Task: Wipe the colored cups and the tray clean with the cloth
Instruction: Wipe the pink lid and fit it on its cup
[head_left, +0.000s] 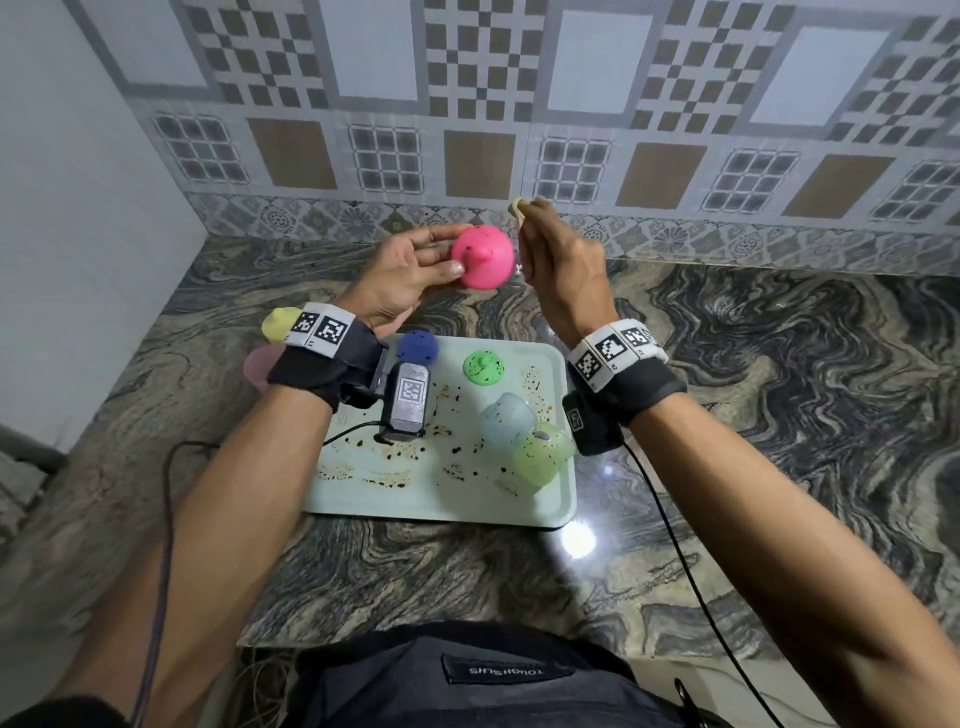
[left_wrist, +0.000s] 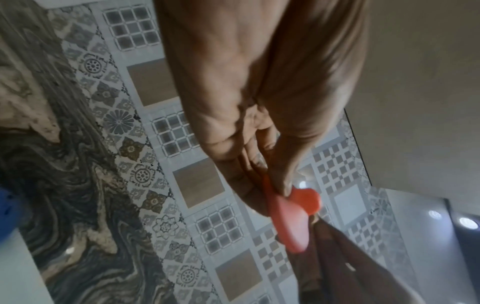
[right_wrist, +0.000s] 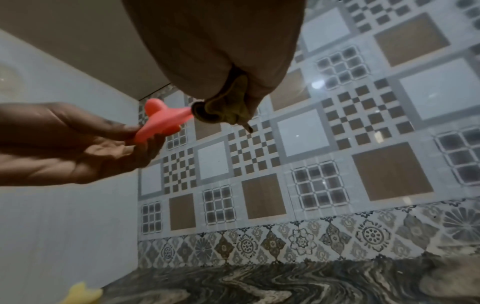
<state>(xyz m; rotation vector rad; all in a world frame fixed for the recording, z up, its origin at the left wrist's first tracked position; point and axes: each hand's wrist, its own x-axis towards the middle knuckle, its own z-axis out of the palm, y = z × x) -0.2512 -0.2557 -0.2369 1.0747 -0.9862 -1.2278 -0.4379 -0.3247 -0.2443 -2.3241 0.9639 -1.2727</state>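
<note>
My left hand (head_left: 415, 270) holds a pink cup (head_left: 483, 255) in the air above the counter, thumb on its front and fingers behind it; the same pink cup (left_wrist: 291, 218) shows in the left wrist view. My right hand (head_left: 545, 249) grips a bunched yellowish cloth (head_left: 518, 208) and presses it against the cup's right rim; the cloth (right_wrist: 223, 109) meets the pink cup (right_wrist: 161, 121) edge. Below lies a pale green tray (head_left: 363, 499) speckled with dark stains. On it stand a blue cup (head_left: 418, 351), a green cup (head_left: 483, 368), a light blue cup (head_left: 506, 420) and a pale green cup (head_left: 543, 452).
A yellow cup (head_left: 280, 321) and a pale pink cup (head_left: 257, 366) stand on the marble counter (head_left: 779, 415) left of the tray. The tiled wall (head_left: 519, 130) runs along the counter's back. Cables hang from both wrists over the counter's front edge.
</note>
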